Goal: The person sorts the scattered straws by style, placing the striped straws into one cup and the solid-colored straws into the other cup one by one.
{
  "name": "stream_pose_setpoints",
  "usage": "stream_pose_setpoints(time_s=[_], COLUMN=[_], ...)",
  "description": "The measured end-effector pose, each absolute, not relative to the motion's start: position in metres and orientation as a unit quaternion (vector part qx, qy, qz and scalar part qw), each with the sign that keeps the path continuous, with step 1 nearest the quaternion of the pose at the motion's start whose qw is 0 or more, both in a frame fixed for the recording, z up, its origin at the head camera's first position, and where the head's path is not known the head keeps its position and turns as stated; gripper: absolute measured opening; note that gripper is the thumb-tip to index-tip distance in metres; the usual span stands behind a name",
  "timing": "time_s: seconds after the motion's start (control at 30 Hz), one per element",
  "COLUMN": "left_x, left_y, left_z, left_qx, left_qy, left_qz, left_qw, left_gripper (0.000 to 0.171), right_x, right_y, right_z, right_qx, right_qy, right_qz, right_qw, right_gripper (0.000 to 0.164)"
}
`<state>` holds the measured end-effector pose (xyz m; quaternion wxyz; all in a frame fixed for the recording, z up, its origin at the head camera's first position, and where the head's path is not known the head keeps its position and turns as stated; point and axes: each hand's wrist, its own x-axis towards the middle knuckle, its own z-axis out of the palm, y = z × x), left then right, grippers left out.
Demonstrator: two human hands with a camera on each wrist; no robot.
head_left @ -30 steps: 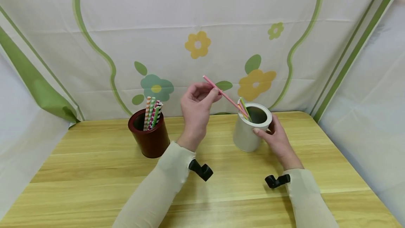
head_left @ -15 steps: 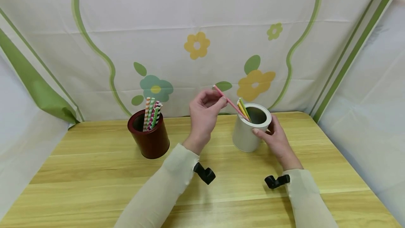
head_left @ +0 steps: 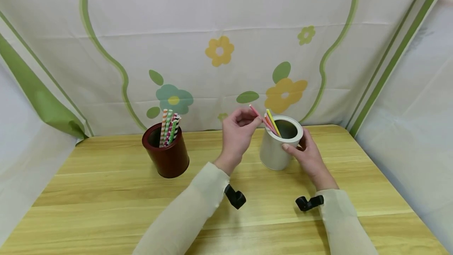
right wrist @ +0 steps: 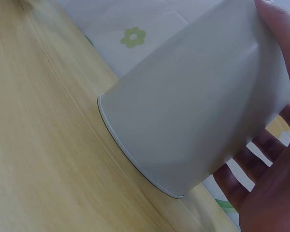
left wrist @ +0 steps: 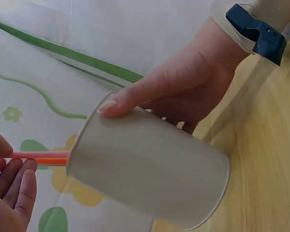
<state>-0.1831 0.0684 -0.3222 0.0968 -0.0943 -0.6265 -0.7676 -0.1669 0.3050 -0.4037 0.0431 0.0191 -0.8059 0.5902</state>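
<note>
A pink straw [head_left: 255,111] is pinched between thumb and fingers of my left hand [head_left: 238,135]. The straw slants down into the white canister [head_left: 275,153], its lower end inside the rim. A yellow straw [head_left: 271,118] and an orange straw [left wrist: 52,161] also lean in the canister, near the left side of its mouth. From the right, my right hand [head_left: 311,158] grips the canister, thumb on the near side and fingers round the back. In the right wrist view the canister's base [right wrist: 135,162] rests on the table. How deep the straws reach is hidden.
A dark red canister [head_left: 169,160] stands to the left on the wooden table [head_left: 106,196], holding several striped straws [head_left: 170,127]. A white curtain with printed flowers [head_left: 219,11] hangs behind the table. Black camera mounts [head_left: 235,196] sit on both wrists.
My left hand has moved right and down with the pink straw, closer to the white canister, and the straw's upper end is lower. The right hand and both canisters have stayed in place.
</note>
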Motion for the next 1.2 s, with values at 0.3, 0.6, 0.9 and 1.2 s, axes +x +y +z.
stream_pose_setpoints(time_s=[0.3,0.6,0.9,1.2], left_x=[-0.184,-0.185,-0.183,-0.183], left_y=[0.076,0.084,0.085,0.085], left_z=[-0.333,-0.338,-0.342,-0.343], left_qx=[-0.088,-0.104,-0.103,-0.093], left_qy=[-0.642,-0.652,-0.67,-0.675], left_qz=[-0.756,-0.747,-0.732,-0.73], left_qw=[0.086,0.08,0.068,0.053], left_gripper=[0.014,0.013,0.011,0.009], right_x=[-0.167,-0.166,-0.167,-0.166], right_y=[0.303,0.304,0.304,0.304], right_z=[-0.403,-0.401,-0.404,-0.406], right_qx=[0.02,0.015,0.016,0.034], right_qy=[-0.806,-0.806,-0.807,-0.8], right_qz=[0.591,0.59,0.588,0.595], right_qw=[0.04,0.039,0.047,0.06], right_gripper=[0.08,0.08,0.077,0.071])
